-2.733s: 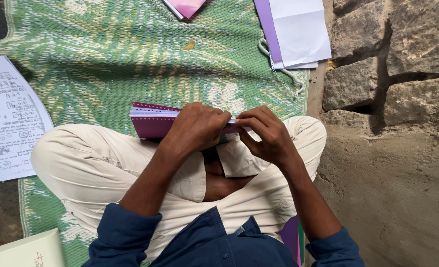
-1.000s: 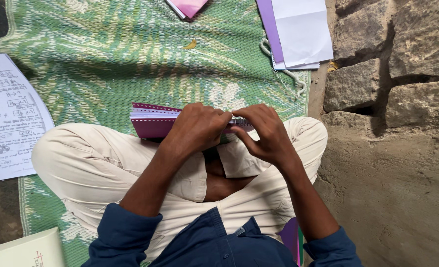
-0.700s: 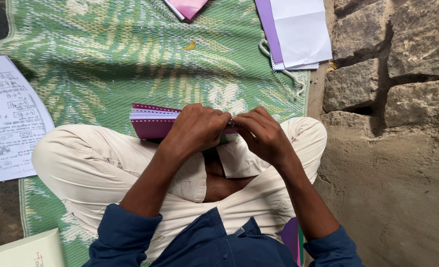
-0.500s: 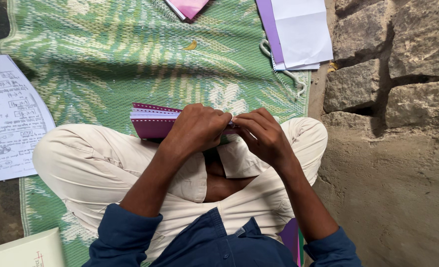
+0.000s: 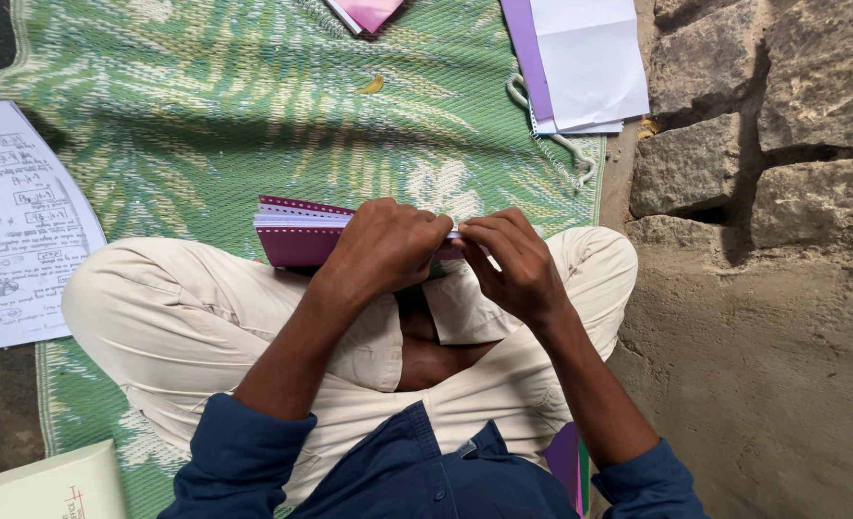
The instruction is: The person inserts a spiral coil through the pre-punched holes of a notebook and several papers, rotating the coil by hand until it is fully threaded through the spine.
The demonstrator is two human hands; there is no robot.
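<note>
both hands (image 5: 446, 255) curled together, fingertips meeting

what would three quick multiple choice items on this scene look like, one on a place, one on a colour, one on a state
1. Where does the punched booklet rest?
A. on the person's crossed legs
B. on the stone wall
C. on the bare floor

2. What colour is the booklet's cover?
A. yellow
B. purple
C. black

3. How do the hands stand?
A. both lie flat on the mat
B. only one touches the booklet
C. both grip the booklet's edge

Answers:
1 A, it lies over the shins above the green mat.
2 B, the cover shows purple.
3 C, the left hand and right hand both pinch its edge.
</note>
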